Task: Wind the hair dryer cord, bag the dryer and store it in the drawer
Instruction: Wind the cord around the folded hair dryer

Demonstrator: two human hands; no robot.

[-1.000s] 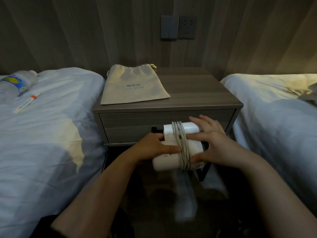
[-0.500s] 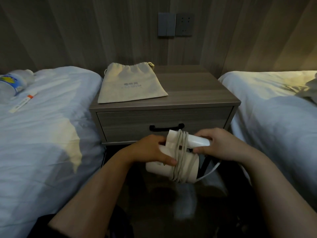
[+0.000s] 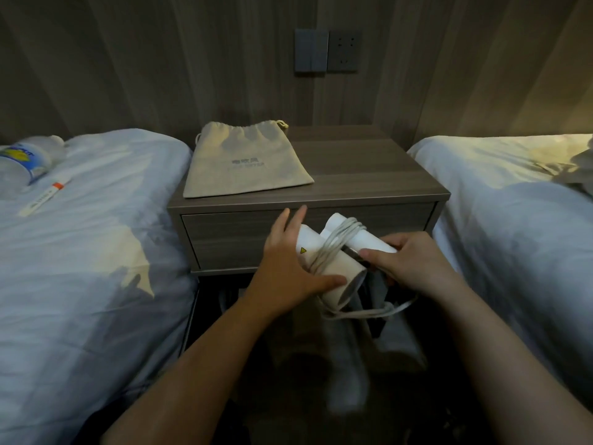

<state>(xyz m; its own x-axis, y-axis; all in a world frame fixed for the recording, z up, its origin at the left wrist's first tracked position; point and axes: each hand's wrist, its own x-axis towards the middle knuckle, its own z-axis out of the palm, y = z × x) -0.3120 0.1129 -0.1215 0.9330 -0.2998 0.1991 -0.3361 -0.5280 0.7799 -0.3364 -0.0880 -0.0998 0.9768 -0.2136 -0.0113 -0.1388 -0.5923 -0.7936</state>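
The white folded hair dryer is held in front of the closed drawer of the nightstand. Its grey cord is wound several times round the body and handle, and a loose loop hangs below. My left hand holds the barrel, thumb across the front and fingers straight up behind it. My right hand has its fingers curled round the handle end and the cord. A beige drawstring bag lies flat on the nightstand top, at the left. The drawer's handle is hidden behind the dryer.
White-sheeted beds flank the nightstand, left bed and right bed. On the left bed lie a water bottle and a small white tube. A switch and socket sit on the wall above.
The dryer has been turned so its barrel points down towards me. My left fingers have straightened behind it. My right hand has brought the cord round, leaving a loop hanging below.
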